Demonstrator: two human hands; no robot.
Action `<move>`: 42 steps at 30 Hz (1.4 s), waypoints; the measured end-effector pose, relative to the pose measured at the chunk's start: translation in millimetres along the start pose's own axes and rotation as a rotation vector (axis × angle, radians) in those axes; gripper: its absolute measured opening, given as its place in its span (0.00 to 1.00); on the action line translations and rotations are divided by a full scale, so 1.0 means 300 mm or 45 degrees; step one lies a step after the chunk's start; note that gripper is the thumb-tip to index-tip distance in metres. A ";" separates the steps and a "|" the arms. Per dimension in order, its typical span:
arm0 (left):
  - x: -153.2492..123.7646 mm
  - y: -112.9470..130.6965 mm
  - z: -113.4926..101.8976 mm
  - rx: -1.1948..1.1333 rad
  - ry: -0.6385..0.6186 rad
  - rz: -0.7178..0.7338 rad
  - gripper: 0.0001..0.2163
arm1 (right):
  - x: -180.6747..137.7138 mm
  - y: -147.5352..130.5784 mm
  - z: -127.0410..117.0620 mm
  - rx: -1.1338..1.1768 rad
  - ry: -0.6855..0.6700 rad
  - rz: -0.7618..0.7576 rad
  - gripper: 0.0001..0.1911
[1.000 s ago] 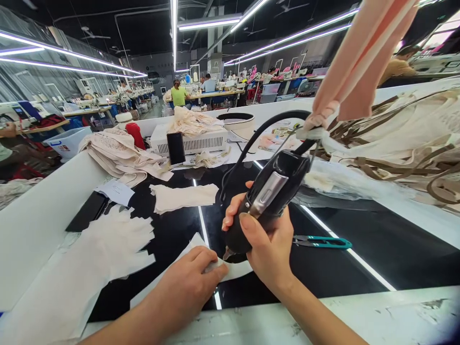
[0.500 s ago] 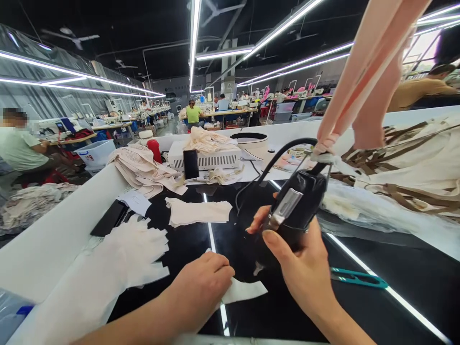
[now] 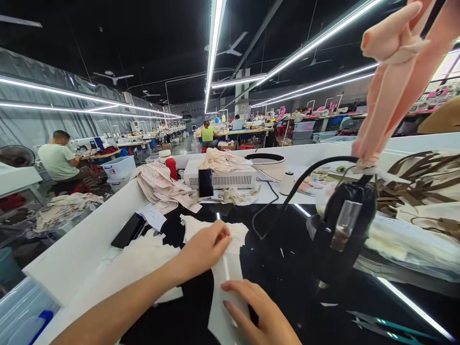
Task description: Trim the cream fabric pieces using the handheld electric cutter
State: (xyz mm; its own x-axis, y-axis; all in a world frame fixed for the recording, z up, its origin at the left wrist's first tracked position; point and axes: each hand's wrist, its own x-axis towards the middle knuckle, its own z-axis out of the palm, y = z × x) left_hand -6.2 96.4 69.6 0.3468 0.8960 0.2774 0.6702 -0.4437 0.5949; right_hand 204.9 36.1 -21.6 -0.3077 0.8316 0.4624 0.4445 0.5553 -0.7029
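Note:
A long white fabric piece lies on the glossy black tabletop, running from the back toward the front edge. My left hand is closed in a pinch at its far end, over the stacked cream fabric pieces; the fingertips partly hide the cloth. Fingers apart, my right hand rests on the near end of the white piece. A black handheld electric tool with a metal plate hangs to the right from knotted pink cloth strips, free of both hands.
Teal thread snips lie at the front right. Left stand a heap of white pieces and a black case. Behind are a white box, a phone and a power cord. Strapped fabric lies right.
My right hand has let go of the black tool, which now hangs alone, and has come down onto the white piece. My left hand and the piece have moved back toward the stack.

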 end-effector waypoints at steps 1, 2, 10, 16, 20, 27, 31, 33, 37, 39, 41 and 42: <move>0.027 -0.017 -0.027 -0.028 0.058 -0.037 0.05 | 0.053 -0.013 0.007 0.053 -0.090 0.041 0.14; 0.052 -0.039 -0.053 -0.049 0.108 -0.076 0.06 | 0.107 -0.016 0.006 0.071 -0.121 0.089 0.17; 0.095 -0.241 -0.139 -0.037 0.160 -0.406 0.12 | 0.434 0.121 -0.078 -0.135 0.079 0.183 0.18; 0.080 -0.303 -0.095 0.087 0.018 -0.507 0.19 | 0.505 0.190 -0.033 -0.325 0.040 0.135 0.17; 0.076 -0.300 -0.107 0.164 -0.025 -0.523 0.20 | 0.487 0.194 -0.015 -0.458 0.012 0.062 0.14; -0.087 -0.233 -0.355 0.387 -0.047 -0.593 0.10 | 0.422 0.122 -0.010 -0.430 0.022 -0.139 0.15; -0.275 -0.203 -0.476 0.487 -0.075 -0.704 0.13 | 0.383 0.075 0.007 -0.331 -0.002 -0.223 0.13; -0.354 -0.198 -0.482 0.486 -0.102 -0.747 0.12 | 0.365 0.053 0.023 -0.283 -0.030 -0.254 0.12; -0.437 -0.202 -0.430 0.446 -0.105 -0.779 0.09 | 0.330 0.009 0.061 -0.140 -0.111 -0.251 0.10; -0.448 -0.202 -0.405 0.439 -0.076 -0.769 0.07 | 0.311 -0.011 0.071 -0.075 -0.152 -0.239 0.10; -0.452 -0.199 -0.392 0.439 -0.051 -0.749 0.07 | 0.293 -0.029 0.072 -0.045 -0.191 -0.243 0.10; -0.454 -0.197 -0.389 0.441 -0.039 -0.738 0.08 | 0.285 -0.037 0.070 -0.037 -0.210 -0.244 0.10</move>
State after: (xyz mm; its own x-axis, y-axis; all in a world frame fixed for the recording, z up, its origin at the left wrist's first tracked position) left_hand -169.5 3.0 84.7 -0.1171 0.9924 -0.0385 0.9234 0.1231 0.3635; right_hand 156.2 100.8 14.4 -0.5203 0.6997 0.4895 0.3883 0.7044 -0.5941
